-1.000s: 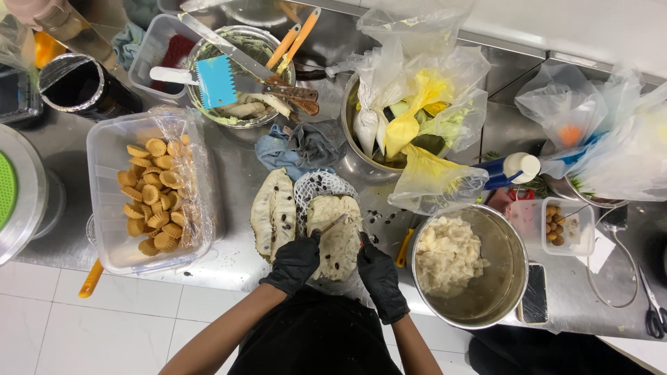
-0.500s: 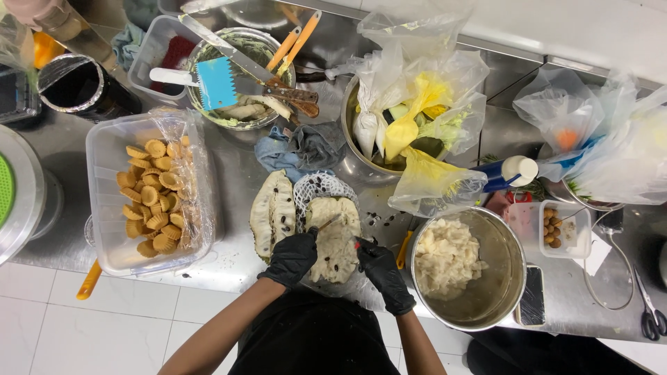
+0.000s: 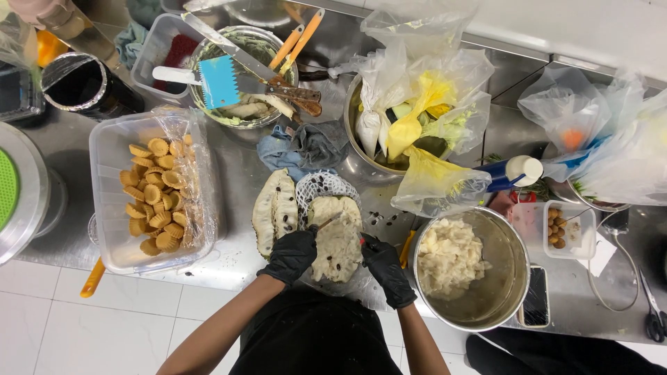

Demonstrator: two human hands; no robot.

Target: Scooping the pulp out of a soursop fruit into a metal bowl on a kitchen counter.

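A halved fruit with white flesh and dark seeds lies on the steel counter. My left hand (image 3: 293, 254), in a black glove, grips the near half (image 3: 338, 237) at its left edge, and a thin utensil pokes out above that hand. My right hand (image 3: 383, 267), also gloved in black, rests against the right edge of the same half. The other half (image 3: 274, 212) lies just left of it. A white net sleeve (image 3: 321, 186) sits behind the fruit. To the right stands a steel bowl (image 3: 501, 298) holding white pulp (image 3: 449, 258).
A clear tub of small golden tart shells (image 3: 154, 196) sits at the left. Behind are a bowl with a blue scraper (image 3: 219, 80) and knives, a pot stuffed with plastic bags (image 3: 417, 104), a grey cloth (image 3: 306, 147), a phone (image 3: 535, 297) and scissors (image 3: 653, 316).
Both hands stay on the near fruit half. My right hand has shifted slightly along its right edge.
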